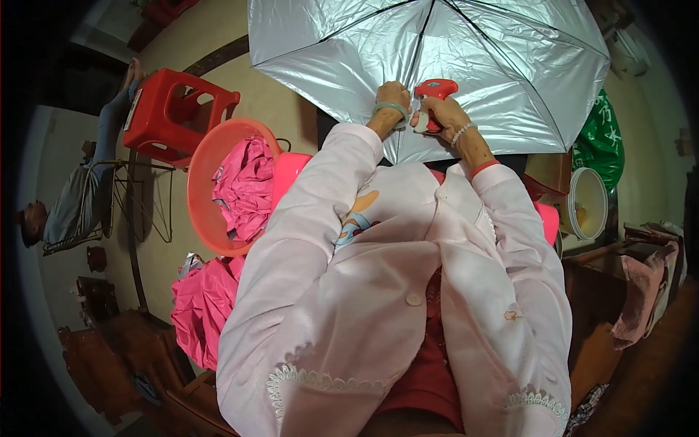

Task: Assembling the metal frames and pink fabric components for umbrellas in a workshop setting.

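Pale flooring (169, 273) stretches across a cluttered room, and over it, in front of the person, spreads the open silver umbrella canopy (502, 80), its dark ribs fanning out from the upper edge. Being so wide and thin, it could swing if knocked, and its right side reaches close to a green plastic bag (606, 146), where a corner might catch. Left of the person, a red plastic stool (156, 109) stands by an orange basin (198, 197) heaped with crumpled pink fabric (244, 182); a careless elbow could tip the basin. At the canopy's near part, the left hand (394, 95) has its fingers curled together beside a rib, though their tips are hidden, so I cannot tell what they clamp; a weak hold there would let the slick cloth slip. Just beside it, the right hand (445, 113) has its fingers wrapped around a red-and-white handheld tool (437, 88) of unclear kind. With the hands so close, a slip of that tool could nick the cloth or the left fingers, and the beaded bracelet (460, 134) might snag.
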A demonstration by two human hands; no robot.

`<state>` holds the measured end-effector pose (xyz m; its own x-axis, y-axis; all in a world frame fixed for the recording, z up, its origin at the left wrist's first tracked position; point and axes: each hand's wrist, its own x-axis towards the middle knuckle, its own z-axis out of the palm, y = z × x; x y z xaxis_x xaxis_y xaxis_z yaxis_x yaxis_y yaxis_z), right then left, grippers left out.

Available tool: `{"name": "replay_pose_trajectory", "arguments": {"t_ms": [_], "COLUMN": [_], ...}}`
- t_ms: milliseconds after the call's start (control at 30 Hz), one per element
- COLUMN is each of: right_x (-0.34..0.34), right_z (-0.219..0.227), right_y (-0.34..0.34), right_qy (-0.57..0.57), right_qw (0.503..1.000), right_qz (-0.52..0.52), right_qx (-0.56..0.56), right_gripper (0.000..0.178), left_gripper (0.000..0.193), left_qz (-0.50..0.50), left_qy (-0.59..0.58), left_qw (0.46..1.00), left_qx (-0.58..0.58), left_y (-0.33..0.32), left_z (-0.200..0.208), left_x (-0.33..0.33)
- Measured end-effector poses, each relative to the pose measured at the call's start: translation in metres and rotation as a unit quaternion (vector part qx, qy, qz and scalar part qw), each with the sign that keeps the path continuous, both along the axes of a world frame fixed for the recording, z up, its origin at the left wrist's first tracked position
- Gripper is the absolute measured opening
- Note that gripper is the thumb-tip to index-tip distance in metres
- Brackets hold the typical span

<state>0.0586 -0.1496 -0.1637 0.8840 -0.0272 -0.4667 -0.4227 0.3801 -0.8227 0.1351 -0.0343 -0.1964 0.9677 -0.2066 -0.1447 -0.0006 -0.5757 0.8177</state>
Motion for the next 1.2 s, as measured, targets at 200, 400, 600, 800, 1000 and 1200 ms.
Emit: {"name": "replay_pose_trajectory", "arguments": {"t_ms": [200,400,600,800,1000,1200], "right_x": [-0.004,-0.008,-0.007,-0.011,-0.011,-0.016], "right_z": [0.007,0.015,0.014,0.012,-0.008,0.001], "right_y": [0.003,0.004,0.004,0.004,-0.017,-0.013], "right_qy": [0.017,0.062,0.077,0.058,0.062,0.041], "right_qw": [0.999,0.993,0.99,0.98,0.963,0.972], "right_qz": [0.007,-0.026,-0.025,-0.052,-0.032,-0.02], "right_qx": [0.03,0.094,0.115,0.182,0.262,0.231], "right_gripper": [0.023,0.025,0.026,0.027,0.028,0.028], "left_gripper": [0.023,0.025,0.025,0.026,0.028,0.027], "left_qz": [-0.03,-0.071,-0.116,-0.083,-0.052,-0.073], "left_qy": [-0.065,-0.069,-0.106,-0.045,0.075,0.024], "left_qw": [0.991,0.985,0.976,0.988,0.996,0.996], "left_qx": [0.111,0.141,0.149,0.123,0.016,-0.04], "left_y": [0.0,0.001,0.004,0.006,0.002,0.014], "left_z": [-0.021,-0.018,-0.025,-0.03,0.001,-0.006], "left_x": [0.015,0.013,0.019,0.023,0.009,0.012]}}
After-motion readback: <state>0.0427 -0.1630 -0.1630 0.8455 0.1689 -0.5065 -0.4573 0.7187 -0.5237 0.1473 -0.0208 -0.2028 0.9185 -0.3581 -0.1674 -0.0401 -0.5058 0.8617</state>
